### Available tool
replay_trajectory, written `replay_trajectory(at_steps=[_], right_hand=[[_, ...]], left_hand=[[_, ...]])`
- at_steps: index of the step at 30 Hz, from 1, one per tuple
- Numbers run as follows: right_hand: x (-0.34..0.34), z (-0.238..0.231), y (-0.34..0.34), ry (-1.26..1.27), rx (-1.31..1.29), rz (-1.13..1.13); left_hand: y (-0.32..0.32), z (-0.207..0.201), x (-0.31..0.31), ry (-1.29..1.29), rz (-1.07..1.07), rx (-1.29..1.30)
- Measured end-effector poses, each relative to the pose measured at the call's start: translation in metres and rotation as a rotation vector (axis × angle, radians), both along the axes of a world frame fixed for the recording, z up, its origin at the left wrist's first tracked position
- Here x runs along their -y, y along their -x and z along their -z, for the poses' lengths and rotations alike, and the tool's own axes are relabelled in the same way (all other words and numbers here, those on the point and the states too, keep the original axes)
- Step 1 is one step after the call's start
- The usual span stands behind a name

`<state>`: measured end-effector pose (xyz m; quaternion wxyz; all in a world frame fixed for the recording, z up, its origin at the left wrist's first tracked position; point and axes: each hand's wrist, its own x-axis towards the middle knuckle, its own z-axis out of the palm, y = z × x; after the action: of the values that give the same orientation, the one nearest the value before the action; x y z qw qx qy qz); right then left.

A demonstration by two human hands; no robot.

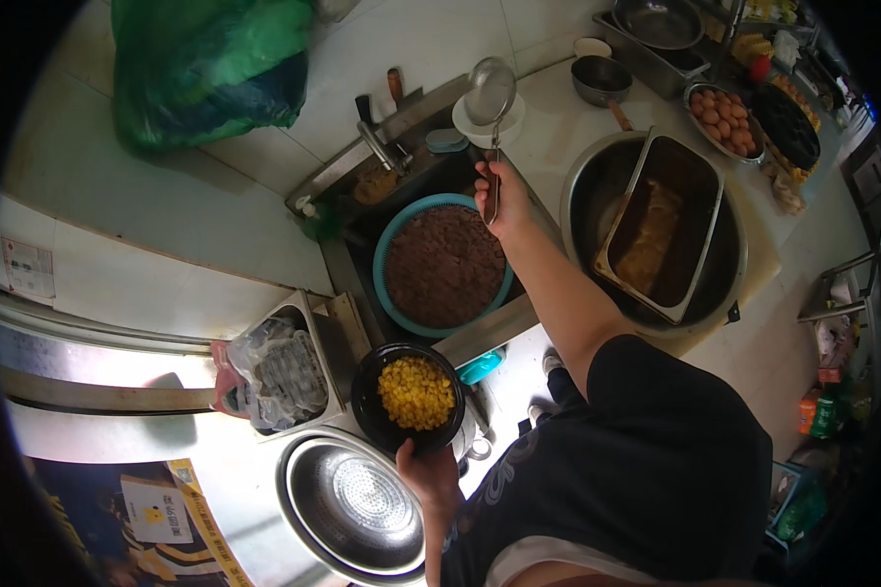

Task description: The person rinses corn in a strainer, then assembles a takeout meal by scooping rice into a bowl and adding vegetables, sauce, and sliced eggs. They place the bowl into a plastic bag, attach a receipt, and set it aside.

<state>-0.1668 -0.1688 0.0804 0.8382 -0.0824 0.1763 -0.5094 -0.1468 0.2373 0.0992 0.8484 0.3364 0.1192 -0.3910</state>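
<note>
My left hand (429,472) grips the rim of a black bowl (361,416) that holds yellow, corn-like kernels (416,393). The bowl is beside the near left corner of the sink. Farther off, my right hand (504,196) is closed round the handle of a mesh strainer (490,90). Its round mesh head is raised over a white plate (514,122) at the sink's far right corner. Between my hands, a turquoise basket (382,264) full of reddish-brown, grainy food (445,262) sits in the metal sink (352,256). I cannot make out exactly what that food is.
Right of the sink, a large metal basin (579,186) has a rectangular metal pan (717,196) with brown liquid across it. Beyond are a small saucepan (602,80) and a bowl of eggs (722,119). A faucet (377,145) rises behind the sink. Nested metal basins (299,519) stand at lower left.
</note>
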Motion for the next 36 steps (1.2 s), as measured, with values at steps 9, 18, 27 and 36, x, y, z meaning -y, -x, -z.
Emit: replay_trajectory(at_steps=[9,18,27,36], right_hand=[[-0.041,-0.017,0.009,0.165,-0.193,-0.061],[-0.202,-0.122,0.171,0.581,-0.344,-0.095],[-0.35,-0.095,0.411,-0.021,-1.13,0.54],[-0.439,0.033,0.652,-0.858,-0.444,0.867]], left_hand=[[-0.003,0.009,0.001,-0.029,-0.001,-0.055],[0.019,-0.049,-0.005,0.08,0.186,0.157],[0.047,-0.081,-0.021,0.148,0.504,0.283],[0.235,-0.109,0.01,0.071,1.036,0.168]])
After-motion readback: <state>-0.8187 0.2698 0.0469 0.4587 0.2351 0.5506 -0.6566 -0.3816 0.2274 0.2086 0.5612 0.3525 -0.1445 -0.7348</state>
